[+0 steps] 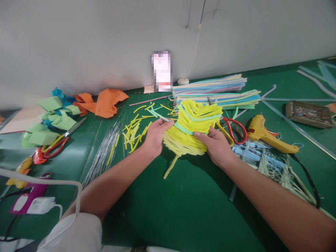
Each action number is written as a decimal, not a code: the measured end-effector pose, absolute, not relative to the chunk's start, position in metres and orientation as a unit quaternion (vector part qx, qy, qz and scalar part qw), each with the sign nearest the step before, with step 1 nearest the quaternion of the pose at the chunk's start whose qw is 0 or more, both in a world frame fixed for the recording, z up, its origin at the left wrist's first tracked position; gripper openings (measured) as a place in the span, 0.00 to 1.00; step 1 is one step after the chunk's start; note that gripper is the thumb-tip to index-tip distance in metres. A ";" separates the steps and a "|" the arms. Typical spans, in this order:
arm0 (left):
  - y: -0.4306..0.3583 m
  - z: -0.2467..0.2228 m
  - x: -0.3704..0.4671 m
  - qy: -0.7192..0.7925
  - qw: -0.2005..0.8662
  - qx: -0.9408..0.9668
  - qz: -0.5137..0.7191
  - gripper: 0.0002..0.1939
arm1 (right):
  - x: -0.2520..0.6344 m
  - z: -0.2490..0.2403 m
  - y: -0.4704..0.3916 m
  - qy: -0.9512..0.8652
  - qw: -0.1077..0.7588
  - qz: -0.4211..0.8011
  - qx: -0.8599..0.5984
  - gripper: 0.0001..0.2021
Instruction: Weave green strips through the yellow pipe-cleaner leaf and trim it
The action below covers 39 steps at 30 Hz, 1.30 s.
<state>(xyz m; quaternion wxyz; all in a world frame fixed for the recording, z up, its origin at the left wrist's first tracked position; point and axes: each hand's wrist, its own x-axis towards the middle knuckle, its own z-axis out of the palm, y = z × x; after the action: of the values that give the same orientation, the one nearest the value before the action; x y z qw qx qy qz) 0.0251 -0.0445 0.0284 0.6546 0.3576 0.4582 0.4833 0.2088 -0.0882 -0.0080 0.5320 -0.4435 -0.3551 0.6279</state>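
Observation:
A yellow leaf shape [194,119] made of fuzzy stems, with mint-green strips across it, is held above the green table. My left hand [156,134] pinches its left edge and a mint-green strip between thumb and fingers. On the right side, my right hand [216,143] grips the leaf, its thumb on top and the other fingers partly hidden behind. The leaf's stalk [171,167] points down and left. Short yellow cut pieces [135,131] lie scattered to the left of the leaf. Behind it are bundles of pastel stems [212,85].
Red-and-yellow scissors [237,131] and a yellow glue gun [270,134] lie at right, near a small tray [309,113]. A phone [162,71] leans on the wall. Wires [105,150], green paper [43,136], orange paper [109,103] and other scissors [63,140] are left.

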 end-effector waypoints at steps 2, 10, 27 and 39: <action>-0.041 0.029 0.023 0.440 0.706 0.345 0.433 0.13 | 0.209 -0.007 -0.088 -0.349 0.535 0.632 -0.439 0.20; -0.040 0.040 0.021 0.377 0.771 0.377 0.350 0.14 | 0.208 -0.008 -0.089 -0.373 0.529 0.600 -0.470 0.20; -0.079 0.098 0.019 0.458 0.368 0.664 0.462 0.06 | 0.205 0.006 -0.105 -0.550 0.513 0.509 -0.419 0.14; -0.068 0.027 0.033 0.399 0.325 0.755 0.406 0.04 | 0.210 -0.006 -0.088 -0.307 0.502 0.630 -0.506 0.20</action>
<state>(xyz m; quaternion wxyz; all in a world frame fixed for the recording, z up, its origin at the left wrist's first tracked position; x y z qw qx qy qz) 0.0332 -0.0676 0.0274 0.3253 0.7550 0.3987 0.4065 0.2098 -0.0879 -0.0059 0.5023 -0.5063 -0.3070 0.6302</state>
